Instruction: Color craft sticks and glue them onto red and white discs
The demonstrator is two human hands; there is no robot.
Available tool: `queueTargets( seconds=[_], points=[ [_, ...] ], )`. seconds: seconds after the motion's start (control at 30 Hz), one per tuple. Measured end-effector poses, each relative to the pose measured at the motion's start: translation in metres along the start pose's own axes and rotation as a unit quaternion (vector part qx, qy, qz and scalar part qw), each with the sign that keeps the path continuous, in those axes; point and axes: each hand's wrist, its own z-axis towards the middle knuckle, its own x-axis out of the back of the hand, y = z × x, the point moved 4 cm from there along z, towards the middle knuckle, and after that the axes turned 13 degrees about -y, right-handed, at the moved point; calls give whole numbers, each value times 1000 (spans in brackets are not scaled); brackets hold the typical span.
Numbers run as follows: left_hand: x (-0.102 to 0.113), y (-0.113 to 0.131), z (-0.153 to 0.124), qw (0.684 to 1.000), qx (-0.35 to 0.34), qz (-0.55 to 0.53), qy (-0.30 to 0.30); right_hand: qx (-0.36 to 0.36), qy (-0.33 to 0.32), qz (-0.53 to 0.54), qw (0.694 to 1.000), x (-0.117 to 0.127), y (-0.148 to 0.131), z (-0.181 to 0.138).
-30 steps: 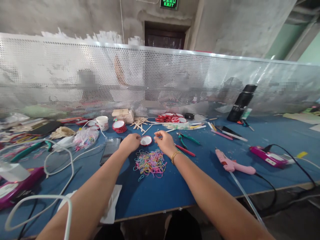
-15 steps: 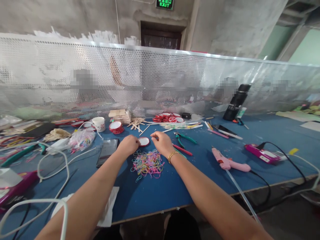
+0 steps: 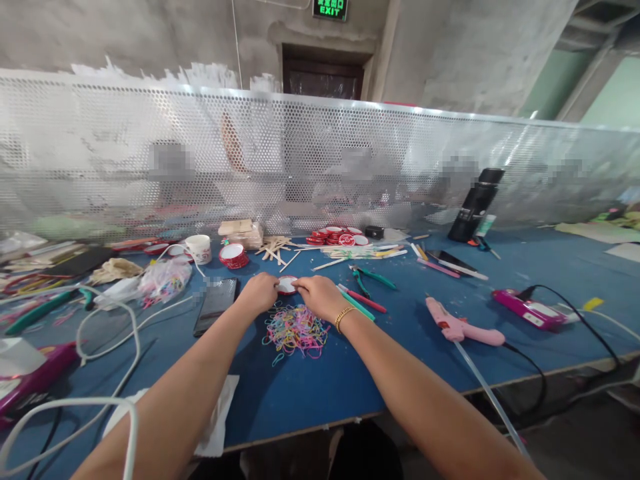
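Note:
A small round white disc with a red rim (image 3: 287,285) is between my hands, just above a pile of colourful small elastic loops (image 3: 297,331) on the blue table. My left hand (image 3: 259,293) has its fingers closed on the disc's left edge. At the right edge, my right hand (image 3: 321,297) pinches the disc with thumb and fingers. The fingertips are partly hidden, and whether anything small lies under them I cannot tell. A red pen (image 3: 367,301) and a green pen (image 3: 357,304) lie beside my right wrist.
Behind stand stacked red-rimmed discs (image 3: 233,256), wooden sticks (image 3: 275,249) and a paper cup (image 3: 199,249). A phone (image 3: 217,305) lies left. To the right are green pliers (image 3: 370,277), a pink glue gun (image 3: 457,328) and a black bottle (image 3: 475,207). A perforated screen (image 3: 260,147) borders the back.
My right hand has moved left and down, from apart from the disc onto its right edge. My left hand stays at the left edge. The green pen shows more.

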Motion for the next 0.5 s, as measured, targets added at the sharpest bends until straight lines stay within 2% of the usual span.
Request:
queueTargets(
  seconds=[0.27, 0.37, 0.5],
  points=[
    [-3, -1, 3, 1000, -3, -7, 3, -43, -4, -11, 999, -2, 5, 1],
    [-1, 0, 0, 1000, 6, -20, 2, -50, 36, 4, 998, 6, 9, -1],
    [5, 3, -3, 999, 14, -32, 12, -98, 122, 18, 988, 30, 31, -7]
  ],
)
